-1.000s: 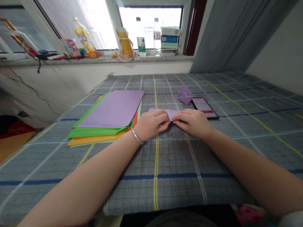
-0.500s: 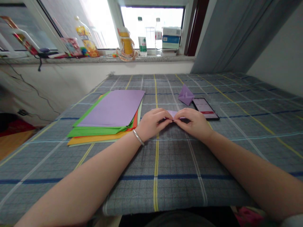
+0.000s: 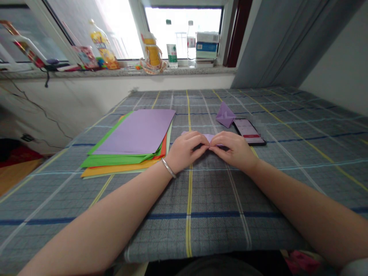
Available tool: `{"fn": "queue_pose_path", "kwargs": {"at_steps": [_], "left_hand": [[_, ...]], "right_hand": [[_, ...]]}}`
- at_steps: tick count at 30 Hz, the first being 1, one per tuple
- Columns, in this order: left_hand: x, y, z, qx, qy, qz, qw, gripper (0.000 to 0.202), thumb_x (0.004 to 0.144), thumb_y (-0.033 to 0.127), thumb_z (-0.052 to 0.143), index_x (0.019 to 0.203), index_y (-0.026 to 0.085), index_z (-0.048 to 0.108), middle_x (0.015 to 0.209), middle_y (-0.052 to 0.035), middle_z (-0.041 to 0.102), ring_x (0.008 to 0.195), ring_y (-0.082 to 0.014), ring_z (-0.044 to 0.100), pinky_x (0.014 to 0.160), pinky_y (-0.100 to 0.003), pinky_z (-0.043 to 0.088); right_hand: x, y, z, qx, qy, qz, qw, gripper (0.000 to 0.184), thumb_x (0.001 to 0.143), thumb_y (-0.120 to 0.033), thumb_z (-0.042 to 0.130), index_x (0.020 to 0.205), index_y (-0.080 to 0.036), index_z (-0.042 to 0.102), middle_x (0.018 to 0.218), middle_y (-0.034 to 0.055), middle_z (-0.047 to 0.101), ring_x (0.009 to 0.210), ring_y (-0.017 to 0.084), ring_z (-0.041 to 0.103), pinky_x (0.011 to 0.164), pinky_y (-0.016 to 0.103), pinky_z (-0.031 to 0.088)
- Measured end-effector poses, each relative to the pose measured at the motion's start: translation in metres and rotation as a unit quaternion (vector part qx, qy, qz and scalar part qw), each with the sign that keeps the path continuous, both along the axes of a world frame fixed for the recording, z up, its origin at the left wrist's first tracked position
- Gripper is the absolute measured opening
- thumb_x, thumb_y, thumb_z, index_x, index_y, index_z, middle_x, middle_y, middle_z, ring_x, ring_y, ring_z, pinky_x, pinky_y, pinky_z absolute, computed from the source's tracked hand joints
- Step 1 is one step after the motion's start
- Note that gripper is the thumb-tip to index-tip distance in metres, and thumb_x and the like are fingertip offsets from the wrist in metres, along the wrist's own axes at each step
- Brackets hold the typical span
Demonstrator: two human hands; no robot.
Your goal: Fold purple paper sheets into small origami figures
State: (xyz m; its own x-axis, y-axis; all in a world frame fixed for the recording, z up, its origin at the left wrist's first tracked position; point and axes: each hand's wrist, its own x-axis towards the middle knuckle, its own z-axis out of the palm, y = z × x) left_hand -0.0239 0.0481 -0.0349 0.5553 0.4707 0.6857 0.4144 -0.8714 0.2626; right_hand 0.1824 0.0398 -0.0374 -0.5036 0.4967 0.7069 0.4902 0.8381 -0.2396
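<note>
A small folded purple paper [image 3: 209, 137] lies on the plaid cloth [image 3: 201, 191] between my hands. My left hand [image 3: 185, 151], with a silver bangle on its wrist, pinches the paper's left part with curled fingers. Pressed against it from the right, my right hand [image 3: 234, 149] pinches the same paper. The fingertips of both hands meet over the fold, and most of the paper is hidden under them.
A stack of coloured sheets [image 3: 129, 140] with a purple one on top lies to the left. A finished purple folded shape [image 3: 225, 115] and a phone [image 3: 248, 131] lie behind my right hand. Bottles and boxes [image 3: 172, 50] crowd the window sill.
Both hands have closed in over the purple paper, so less of it shows than a second ago. The paper stays in the same spot.
</note>
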Motion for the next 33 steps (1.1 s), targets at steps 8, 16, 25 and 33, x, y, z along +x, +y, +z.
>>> {"fn": "queue_pose_path", "kwargs": {"at_steps": [8, 16, 25, 33], "left_hand": [[-0.0013, -0.0041, 0.0041, 0.029, 0.022, -0.001, 0.999, 0.014, 0.094, 0.027, 0.051, 0.090, 0.018, 0.061, 0.091, -0.0042, 0.069, 0.087, -0.0152, 0.062, 0.082, -0.031, 0.048], [0.0006, -0.0062, 0.0049, 0.048, 0.043, 0.004, 0.998, 0.015, 0.092, 0.018, 0.046, 0.090, 0.019, 0.061, 0.098, -0.0059, 0.066, 0.092, -0.0165, 0.060, 0.083, -0.032, 0.049], [0.0030, -0.0049, 0.0036, 0.053, 0.039, 0.003, 0.998, 0.017, 0.085, 0.010, 0.045, 0.089, 0.019, 0.059, 0.101, -0.0064, 0.062, 0.095, -0.0178, 0.056, 0.085, -0.034, 0.047], [0.0042, -0.0053, 0.0037, 0.049, 0.031, 0.008, 0.998, 0.015, 0.089, 0.013, 0.044, 0.089, 0.019, 0.058, 0.097, -0.0062, 0.062, 0.092, -0.0175, 0.056, 0.083, -0.034, 0.047]], "right_hand": [[-0.0021, -0.0015, 0.0022, 0.030, 0.011, -0.006, 0.999, 0.008, 0.087, -0.019, 0.056, 0.083, -0.023, 0.062, 0.085, 0.0015, 0.069, 0.081, 0.015, 0.064, 0.074, 0.029, 0.051], [-0.0040, -0.0033, 0.0030, 0.044, -0.010, -0.031, 0.999, 0.012, 0.084, -0.017, 0.055, 0.080, -0.024, 0.063, 0.089, 0.0014, 0.071, 0.085, 0.016, 0.065, 0.078, 0.030, 0.052], [-0.0044, -0.0017, 0.0029, 0.071, -0.033, -0.050, 0.996, 0.010, 0.084, -0.019, 0.056, 0.079, -0.024, 0.062, 0.089, 0.0015, 0.071, 0.085, 0.017, 0.065, 0.077, 0.031, 0.051], [-0.0061, -0.0028, 0.0033, 0.074, -0.007, -0.052, 0.996, 0.010, 0.083, -0.017, 0.057, 0.077, -0.024, 0.061, 0.084, 0.0013, 0.071, 0.081, 0.017, 0.064, 0.076, 0.031, 0.050]]}}
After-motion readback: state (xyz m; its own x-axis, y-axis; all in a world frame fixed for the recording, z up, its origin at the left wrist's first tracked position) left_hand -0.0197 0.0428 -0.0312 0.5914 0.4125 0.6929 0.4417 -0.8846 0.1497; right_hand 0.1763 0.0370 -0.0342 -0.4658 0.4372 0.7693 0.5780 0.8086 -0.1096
